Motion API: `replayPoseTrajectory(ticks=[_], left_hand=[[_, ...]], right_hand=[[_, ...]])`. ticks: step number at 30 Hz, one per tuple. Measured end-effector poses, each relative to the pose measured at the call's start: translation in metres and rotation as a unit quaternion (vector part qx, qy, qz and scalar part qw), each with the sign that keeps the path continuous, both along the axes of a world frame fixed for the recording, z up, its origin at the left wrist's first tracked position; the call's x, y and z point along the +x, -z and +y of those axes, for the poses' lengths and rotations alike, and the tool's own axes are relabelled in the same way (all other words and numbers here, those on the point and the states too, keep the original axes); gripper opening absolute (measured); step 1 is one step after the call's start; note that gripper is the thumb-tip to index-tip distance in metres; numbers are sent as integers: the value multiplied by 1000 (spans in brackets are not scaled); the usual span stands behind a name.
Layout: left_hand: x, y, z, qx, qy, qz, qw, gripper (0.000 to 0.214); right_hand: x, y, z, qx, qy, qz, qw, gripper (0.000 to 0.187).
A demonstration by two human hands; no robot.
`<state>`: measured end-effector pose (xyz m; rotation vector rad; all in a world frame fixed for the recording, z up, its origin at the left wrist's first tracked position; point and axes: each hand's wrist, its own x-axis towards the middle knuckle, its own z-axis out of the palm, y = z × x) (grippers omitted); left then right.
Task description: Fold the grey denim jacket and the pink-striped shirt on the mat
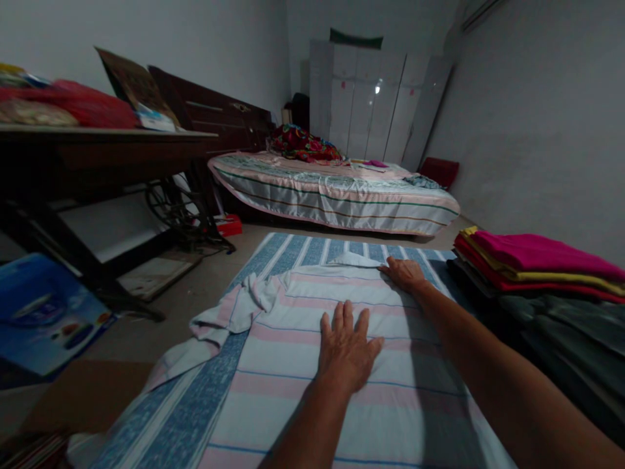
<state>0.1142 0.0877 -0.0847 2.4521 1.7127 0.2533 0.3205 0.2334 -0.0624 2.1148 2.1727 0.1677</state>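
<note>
A pink-and-white striped shirt (293,352) lies spread on a blue-and-white striped mat (205,397) on the floor. My left hand (347,348) rests flat on the middle of the shirt, fingers stretched out and close together. My right hand (404,272) lies open on the shirt's far edge, next to its white collar (355,260). One sleeve (229,316) is bunched up at the left side of the shirt.
A stack of folded clothes in pink, yellow and red (532,260) sits at the right on dark fabric. A bed (336,189) stands beyond the mat, wardrobes (371,104) behind it. A treadle sewing table (97,163) and a blue box (43,312) are at the left.
</note>
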Motion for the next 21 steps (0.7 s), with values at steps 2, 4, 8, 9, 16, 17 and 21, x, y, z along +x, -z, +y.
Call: replayPoseTrajectory(ticks=[2, 4, 8, 9, 16, 17, 21], left_hand=[[-1, 0, 0, -1, 1, -1, 1000, 64], [-1, 0, 1, -2, 4, -1, 1000, 63], [-1, 1, 1, -7, 10, -9, 1000, 60], [-1, 0, 1, -10, 9, -11, 1000, 60], [0, -2, 3, -1, 9, -5, 1000, 56], [0, -2, 3, 2, 8, -3, 1000, 56], [-1, 3, 4, 26, 5, -7, 1000, 56]], right_hand=[[0, 2, -1, 8, 2, 1, 1000, 47], [0, 3, -2, 20, 2, 3, 1000, 45], [-9, -5, -7, 55, 3, 8, 998, 38], [-13, -8, -11, 67, 4, 9, 998, 34], [-54, -10, -62, 96, -37, 62, 993, 26], [-56, -6, -68, 89, -40, 73, 993, 28], [-42, 14, -76, 70, -23, 103, 992, 31]])
